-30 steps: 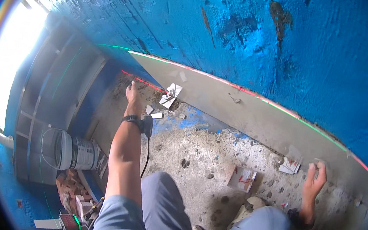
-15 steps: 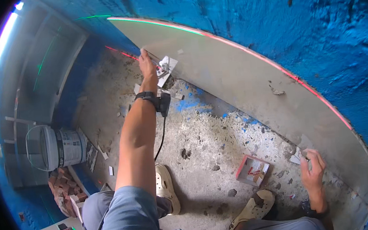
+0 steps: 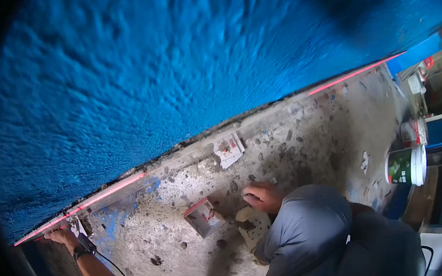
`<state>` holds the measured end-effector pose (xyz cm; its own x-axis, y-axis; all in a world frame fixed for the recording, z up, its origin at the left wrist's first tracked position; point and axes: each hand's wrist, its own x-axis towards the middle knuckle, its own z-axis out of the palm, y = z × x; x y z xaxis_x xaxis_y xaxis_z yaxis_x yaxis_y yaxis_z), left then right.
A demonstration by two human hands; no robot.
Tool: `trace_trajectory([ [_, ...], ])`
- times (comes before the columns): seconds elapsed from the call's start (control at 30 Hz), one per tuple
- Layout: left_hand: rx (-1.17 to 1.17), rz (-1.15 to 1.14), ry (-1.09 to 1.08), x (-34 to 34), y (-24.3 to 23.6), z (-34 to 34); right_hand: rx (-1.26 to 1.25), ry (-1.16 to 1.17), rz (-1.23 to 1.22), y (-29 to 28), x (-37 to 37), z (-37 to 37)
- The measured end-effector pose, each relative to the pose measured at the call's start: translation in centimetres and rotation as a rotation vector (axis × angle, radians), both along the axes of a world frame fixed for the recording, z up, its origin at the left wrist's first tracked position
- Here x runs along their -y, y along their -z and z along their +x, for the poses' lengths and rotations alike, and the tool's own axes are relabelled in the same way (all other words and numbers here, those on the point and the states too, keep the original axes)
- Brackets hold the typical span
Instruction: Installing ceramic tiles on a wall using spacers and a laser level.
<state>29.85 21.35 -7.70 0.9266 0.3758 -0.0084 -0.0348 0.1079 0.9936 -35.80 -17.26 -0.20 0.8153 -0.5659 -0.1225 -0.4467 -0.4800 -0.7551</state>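
A long, pale grey slab stands along the foot of the blue wall, seen nearly edge-on, with red laser light on its top edge. At its far-left end, my left hand rests with fingers stretched out against it; the fingertips are small and partly hidden. Broken white pieces lie beside that hand. My right hand is low over the floor by my knee, next to a cream clog. Its fingers are curled together, and whatever may be inside is hidden.
An open red-and-white box sits on the rubble-strewn floor. White scraps with red bits lie near the slab. Buckets stand at right beside wooden boards. A black cable trails from my left wrist.
My view has swung right, bringing buckets at the right into sight. My right hand has left the slab's lower edge and come down near my clog. My left hand stays at the slab's end.
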Motion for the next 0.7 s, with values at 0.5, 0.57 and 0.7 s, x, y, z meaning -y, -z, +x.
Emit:
trace_trajectory([
  [0.5, -0.125, -0.085, 0.059, 6.7, -9.6, -8.6, -0.046, -0.024, 0.082, 0.6, 1.2, -0.8],
  [0.57, -0.093, -0.08, 0.081, 4.6, -8.6, -6.9, 0.01, -0.01, 0.086, 2.3, 0.3, -1.3],
  [0.7, -0.133, -0.09, 0.075, 0.9, -6.1, -1.9, 0.059, 0.018, 0.176, 2.7, 0.1, -0.3],
])
